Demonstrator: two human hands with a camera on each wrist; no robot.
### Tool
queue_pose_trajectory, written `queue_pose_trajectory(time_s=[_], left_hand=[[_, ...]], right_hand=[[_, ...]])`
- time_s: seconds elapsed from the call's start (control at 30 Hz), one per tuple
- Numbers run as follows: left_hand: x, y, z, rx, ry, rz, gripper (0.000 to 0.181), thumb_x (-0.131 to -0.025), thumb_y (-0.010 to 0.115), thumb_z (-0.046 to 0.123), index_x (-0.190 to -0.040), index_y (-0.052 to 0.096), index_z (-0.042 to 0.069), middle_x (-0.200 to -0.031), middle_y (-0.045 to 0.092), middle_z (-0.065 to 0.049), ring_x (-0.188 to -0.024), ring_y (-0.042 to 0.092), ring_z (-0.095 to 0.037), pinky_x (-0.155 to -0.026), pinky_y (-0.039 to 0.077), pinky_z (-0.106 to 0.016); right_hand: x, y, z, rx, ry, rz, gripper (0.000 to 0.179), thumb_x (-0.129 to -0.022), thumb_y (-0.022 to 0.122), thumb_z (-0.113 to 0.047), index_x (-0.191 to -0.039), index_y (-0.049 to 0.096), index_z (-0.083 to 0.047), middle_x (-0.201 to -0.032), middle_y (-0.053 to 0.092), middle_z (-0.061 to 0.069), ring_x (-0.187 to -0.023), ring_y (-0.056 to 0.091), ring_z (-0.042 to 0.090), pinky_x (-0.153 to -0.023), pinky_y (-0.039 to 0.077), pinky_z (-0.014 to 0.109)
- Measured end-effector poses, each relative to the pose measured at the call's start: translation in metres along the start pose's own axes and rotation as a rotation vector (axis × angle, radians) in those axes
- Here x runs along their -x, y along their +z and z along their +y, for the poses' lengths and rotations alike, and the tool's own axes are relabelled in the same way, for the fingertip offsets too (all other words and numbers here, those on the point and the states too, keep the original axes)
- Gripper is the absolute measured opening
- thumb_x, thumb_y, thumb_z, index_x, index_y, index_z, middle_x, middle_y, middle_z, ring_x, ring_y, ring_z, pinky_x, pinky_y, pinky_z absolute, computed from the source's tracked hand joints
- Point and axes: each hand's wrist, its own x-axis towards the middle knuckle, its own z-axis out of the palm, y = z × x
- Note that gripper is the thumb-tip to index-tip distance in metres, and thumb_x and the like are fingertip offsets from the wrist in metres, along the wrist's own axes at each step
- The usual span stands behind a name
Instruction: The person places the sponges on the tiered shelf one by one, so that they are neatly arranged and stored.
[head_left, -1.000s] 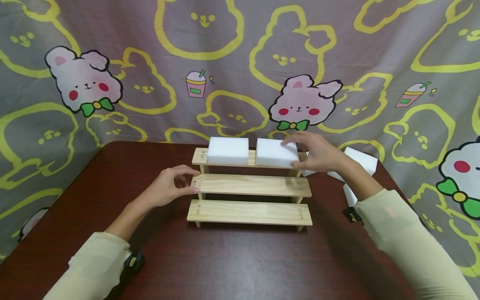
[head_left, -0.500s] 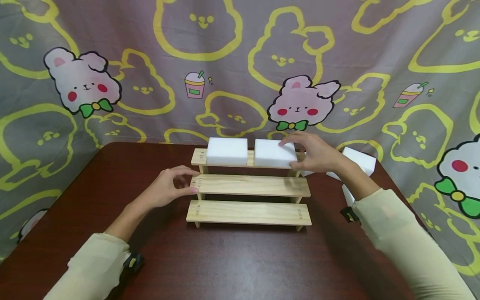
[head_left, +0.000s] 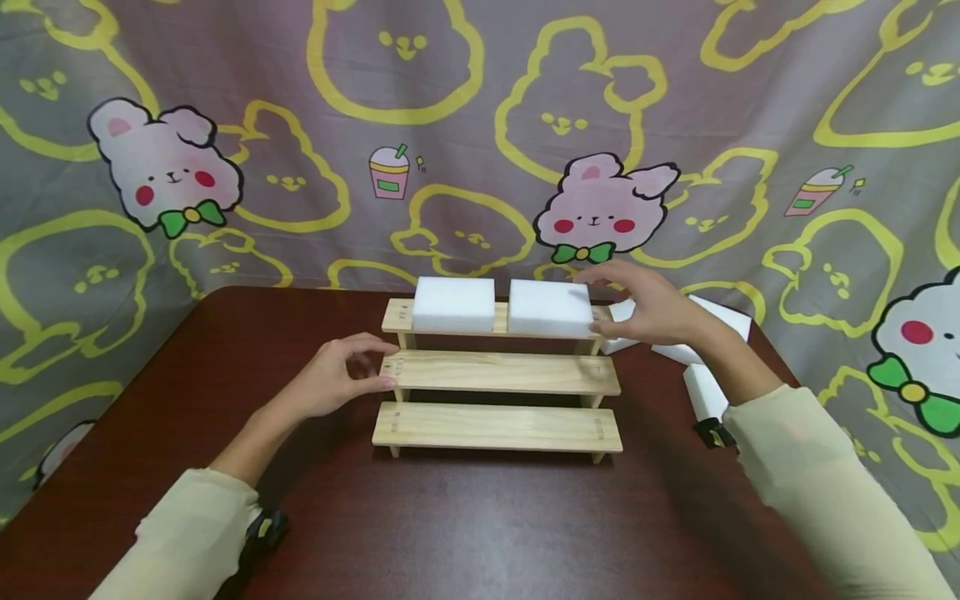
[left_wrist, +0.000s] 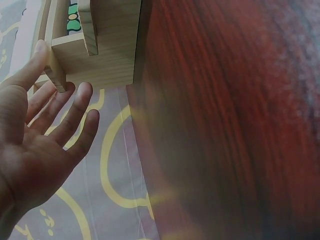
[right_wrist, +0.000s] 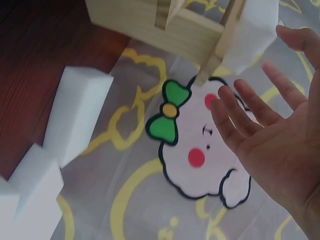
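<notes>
While the left hand [head_left: 333, 375] pinches the left end of the middle tier [head_left: 498, 372] on the wooden stand [head_left: 498, 427], the right hand [head_left: 651, 307], fingers loosely extended, sits beside one white block [head_left: 549, 307]. This block rests on the top tier [head_left: 502, 317], right of a second white block [head_left: 453, 302].

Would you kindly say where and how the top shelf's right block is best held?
I'd probably grip the right block by its right end, from the right, pinching front to back, since it lies flat with another block close on its left.
</notes>
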Motion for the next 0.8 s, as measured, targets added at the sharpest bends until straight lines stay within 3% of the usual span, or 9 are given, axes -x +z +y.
queue_pose_trajectory(time_s=[0.27, 0.47, 0.6, 0.8], left_hand=[[-0.001, 0.001, -0.004, 0.007, 0.012, 0.001, 0.04, -0.089, 0.083, 0.011, -0.126, 0.071, 0.001, -0.12, 0.069, -0.012, -0.081, 0.065, -0.015, -0.069, 0.053, -0.03], [-0.002, 0.001, -0.005, -0.004, 0.015, 0.002, 0.04, -0.089, 0.084, 0.011, -0.125, 0.072, 0.001, -0.119, 0.069, -0.012, -0.082, 0.065, -0.015, -0.069, 0.053, -0.029], [-0.002, 0.001, -0.004, -0.006, 0.014, 0.001, 0.04, -0.089, 0.084, 0.011, -0.125, 0.072, 0.001, -0.119, 0.069, -0.012, -0.081, 0.065, -0.015, -0.069, 0.053, -0.029], [-0.002, 0.001, -0.003, -0.009, 0.014, 0.001, 0.04, -0.089, 0.084, 0.011, -0.126, 0.071, 0.0, -0.119, 0.069, -0.012, -0.081, 0.065, -0.016, -0.069, 0.053, -0.03]], right_hand=[[0.03, -0.015, 0.012, 0.005, 0.1, 0.021, 0.061, -0.088, 0.082, -0.011, -0.142, 0.057, -0.001, -0.136, 0.061, 0.02, -0.117, 0.063, 0.041, -0.091, 0.053, 0.055], [0.053, -0.016, 0.026, 0.066, 0.165, 0.041, 0.052, -0.088, 0.083, -0.012, -0.134, 0.062, 0.0, -0.125, 0.068, 0.018, -0.107, 0.068, 0.034, -0.087, 0.056, 0.053], [0.069, -0.018, 0.04, 0.096, 0.241, 0.014, 0.05, -0.088, 0.083, -0.014, -0.131, 0.063, 0.003, -0.125, 0.066, 0.024, -0.104, 0.07, 0.038, -0.082, 0.058, 0.053], [0.094, -0.022, 0.062, 0.159, 0.339, -0.024, 0.051, -0.088, 0.084, -0.02, -0.127, 0.063, 0.006, -0.121, 0.066, 0.028, -0.101, 0.07, 0.043, -0.073, 0.058, 0.04]])
